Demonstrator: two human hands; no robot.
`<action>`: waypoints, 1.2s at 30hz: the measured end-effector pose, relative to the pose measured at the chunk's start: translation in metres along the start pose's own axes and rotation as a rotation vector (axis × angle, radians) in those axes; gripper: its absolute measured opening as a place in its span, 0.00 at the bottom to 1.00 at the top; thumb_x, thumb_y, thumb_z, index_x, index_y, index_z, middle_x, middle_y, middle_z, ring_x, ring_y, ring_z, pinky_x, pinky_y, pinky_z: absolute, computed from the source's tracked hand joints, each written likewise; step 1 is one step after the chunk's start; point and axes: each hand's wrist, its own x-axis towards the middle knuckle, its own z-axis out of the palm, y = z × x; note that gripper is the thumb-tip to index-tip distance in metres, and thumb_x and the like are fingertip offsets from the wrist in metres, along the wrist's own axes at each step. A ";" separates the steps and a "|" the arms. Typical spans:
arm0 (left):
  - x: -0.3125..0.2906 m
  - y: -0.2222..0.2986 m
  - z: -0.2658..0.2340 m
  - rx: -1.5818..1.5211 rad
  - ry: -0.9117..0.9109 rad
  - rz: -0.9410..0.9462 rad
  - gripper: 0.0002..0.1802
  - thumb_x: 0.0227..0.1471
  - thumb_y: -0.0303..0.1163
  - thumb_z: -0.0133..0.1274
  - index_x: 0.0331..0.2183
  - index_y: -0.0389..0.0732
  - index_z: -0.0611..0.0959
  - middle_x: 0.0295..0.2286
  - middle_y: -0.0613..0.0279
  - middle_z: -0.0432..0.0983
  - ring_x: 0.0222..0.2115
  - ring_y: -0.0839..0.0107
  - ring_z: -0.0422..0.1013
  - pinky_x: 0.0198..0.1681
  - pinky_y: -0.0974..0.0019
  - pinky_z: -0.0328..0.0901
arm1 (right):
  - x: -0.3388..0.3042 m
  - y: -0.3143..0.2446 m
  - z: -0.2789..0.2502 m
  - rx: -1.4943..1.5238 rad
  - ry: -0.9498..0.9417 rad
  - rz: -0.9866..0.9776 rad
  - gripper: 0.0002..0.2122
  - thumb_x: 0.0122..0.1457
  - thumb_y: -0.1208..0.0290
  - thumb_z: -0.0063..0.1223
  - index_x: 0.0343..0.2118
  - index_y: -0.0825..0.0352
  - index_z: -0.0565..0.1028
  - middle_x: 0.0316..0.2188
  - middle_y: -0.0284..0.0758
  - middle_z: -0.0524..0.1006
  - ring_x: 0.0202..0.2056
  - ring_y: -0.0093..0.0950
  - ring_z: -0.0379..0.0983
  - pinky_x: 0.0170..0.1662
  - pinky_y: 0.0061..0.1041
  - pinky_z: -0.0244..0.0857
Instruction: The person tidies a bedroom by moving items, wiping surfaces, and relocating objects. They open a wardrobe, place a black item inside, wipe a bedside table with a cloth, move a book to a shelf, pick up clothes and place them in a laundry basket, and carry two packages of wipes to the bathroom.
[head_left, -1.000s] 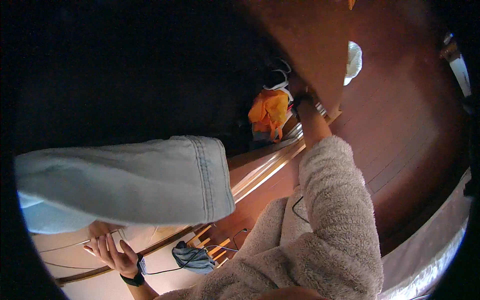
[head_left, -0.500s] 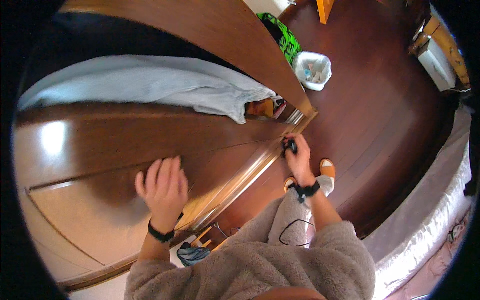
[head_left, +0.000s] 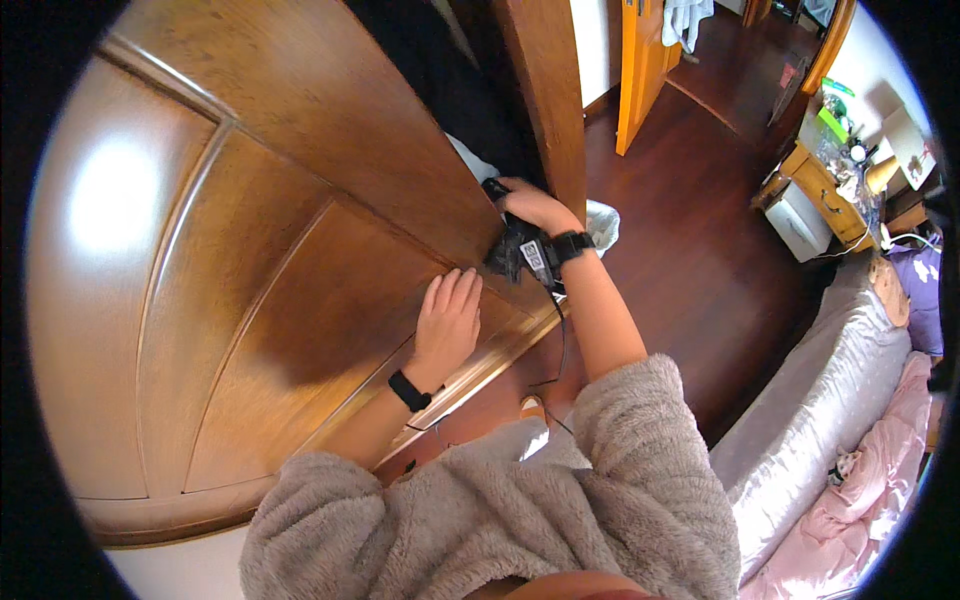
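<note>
Ideally, the open left hand (head_left: pixel 448 325) steadies the wardrobe door (head_left: pixel 320 250); the right hand (head_left: pixel 540 208), at one o'clock, grips something black (head_left: pixel 493 189).

Glossy wooden door (head_left: pixel 270 260), fleecy cloth sleeve (head_left: pixel 650 450)

We see a big white glare on the shiny brown wooden door (head_left: pixel 275 275), and a soft shadow left of the bare left hand (head_left: pixel 448 325). The narrow opening (head_left: pixel 465 75) looks almost black. Light shines off the silvery bed cover (head_left: pixel 800 410). Straight lines bend near our round, dark edges.
</note>
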 end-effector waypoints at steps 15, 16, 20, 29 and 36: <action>0.011 0.039 0.028 -0.675 0.337 -0.305 0.43 0.45 0.21 0.54 0.61 0.36 0.55 0.63 0.41 0.35 0.62 0.45 0.45 0.62 0.50 0.47 | -0.271 0.122 -0.008 -0.124 0.062 0.336 0.17 0.52 0.78 0.45 0.47 0.69 0.72 0.41 0.54 0.75 0.46 0.46 0.72 0.46 0.33 0.65; 0.014 0.040 0.031 -0.687 0.349 -0.299 0.42 0.45 0.21 0.53 0.61 0.37 0.56 0.63 0.42 0.35 0.61 0.45 0.46 0.62 0.50 0.47 | -0.303 0.134 -0.018 -0.132 0.105 0.450 0.17 0.52 0.77 0.46 0.47 0.69 0.72 0.41 0.54 0.75 0.47 0.47 0.72 0.47 0.34 0.65; 0.029 0.041 0.036 -0.682 0.343 -0.295 0.38 0.46 0.20 0.53 0.59 0.38 0.59 0.63 0.45 0.35 0.61 0.45 0.48 0.60 0.49 0.53 | -0.433 0.165 -0.070 -0.239 0.323 0.681 0.22 0.51 0.71 0.52 0.51 0.68 0.69 0.41 0.53 0.75 0.47 0.48 0.71 0.48 0.36 0.65; 0.072 0.058 0.042 -0.714 0.312 -0.319 0.36 0.47 0.19 0.55 0.58 0.42 0.64 0.64 0.51 0.33 0.62 0.50 0.48 0.59 0.56 0.56 | -0.566 0.183 -0.135 0.303 0.770 0.779 0.29 0.46 0.73 0.63 0.51 0.74 0.65 0.44 0.40 0.74 0.46 0.32 0.70 0.49 0.29 0.63; 0.072 0.068 0.048 -0.674 0.365 -0.467 0.36 0.47 0.21 0.56 0.58 0.43 0.65 0.64 0.54 0.31 0.63 0.51 0.42 0.61 0.55 0.52 | -0.554 0.188 -0.180 0.601 0.916 0.692 0.11 0.54 0.79 0.50 0.41 0.72 0.72 0.30 0.32 0.74 0.31 0.25 0.71 0.36 0.24 0.66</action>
